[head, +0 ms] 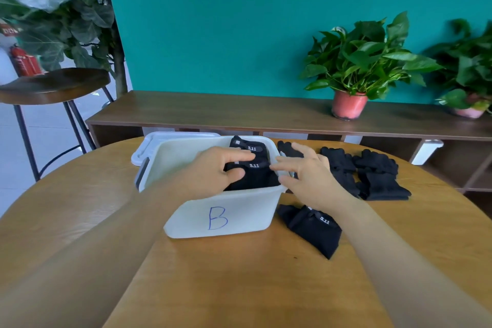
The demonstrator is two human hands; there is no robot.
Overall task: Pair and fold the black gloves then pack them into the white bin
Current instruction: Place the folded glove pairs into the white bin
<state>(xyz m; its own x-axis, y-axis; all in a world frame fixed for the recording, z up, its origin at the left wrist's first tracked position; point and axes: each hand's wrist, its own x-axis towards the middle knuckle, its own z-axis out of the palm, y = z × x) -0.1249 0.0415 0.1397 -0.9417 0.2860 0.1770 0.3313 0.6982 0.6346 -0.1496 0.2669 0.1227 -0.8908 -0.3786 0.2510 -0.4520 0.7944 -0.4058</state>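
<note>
The white bin [221,217], marked with a blue "B", stands in the middle of the round wooden table. Inside it lie folded black gloves [255,176] with "5.11" labels. My left hand [213,170] reaches into the bin and grips the top folded pair between thumb and fingers. My right hand [306,170] hovers over the bin's right rim, fingers spread, fingertips touching the same pair. Another folded black pair [314,229] lies on the table right of the bin, below my right wrist. Loose black gloves [372,173] lie further right.
The bin's white lid [149,145] lies behind the bin at the left. A low wooden shelf [239,112] runs along the teal wall with two potted plants [351,104]. A bar stool [50,85] stands at the left.
</note>
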